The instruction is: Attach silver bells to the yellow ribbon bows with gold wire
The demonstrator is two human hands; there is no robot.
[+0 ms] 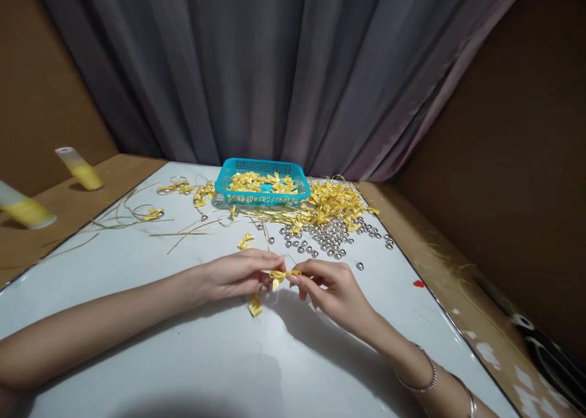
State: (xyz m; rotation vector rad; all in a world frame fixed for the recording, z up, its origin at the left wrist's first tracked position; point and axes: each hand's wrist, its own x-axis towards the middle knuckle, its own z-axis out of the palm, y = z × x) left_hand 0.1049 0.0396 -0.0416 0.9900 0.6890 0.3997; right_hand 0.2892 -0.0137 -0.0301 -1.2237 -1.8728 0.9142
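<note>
A small yellow ribbon bow [278, 277] is pinched between the fingertips of both hands, above the white tabletop [196, 357]. My left hand [242, 271] comes in from the left, its fingers closed at the bow's left loop. From the right, my right hand [334, 293] grips the other loop between thumb and forefinger. A thin strand shows just above the bow; its ends are hidden by the fingers. Below my left fingers is another yellow ribbon piece [255, 305], and just beyond that hand lies a loose yellow bow [245, 240].
A turquoise basket [224, 183] holding yellow bows stands at the back. Beside it are a heap of bows [336, 201] and many silver beads [332, 235]. Gold cords [132, 213] lie at left, near two yellow-and-white rolls [85, 172]. Black-handled scissors [526, 323] lie right.
</note>
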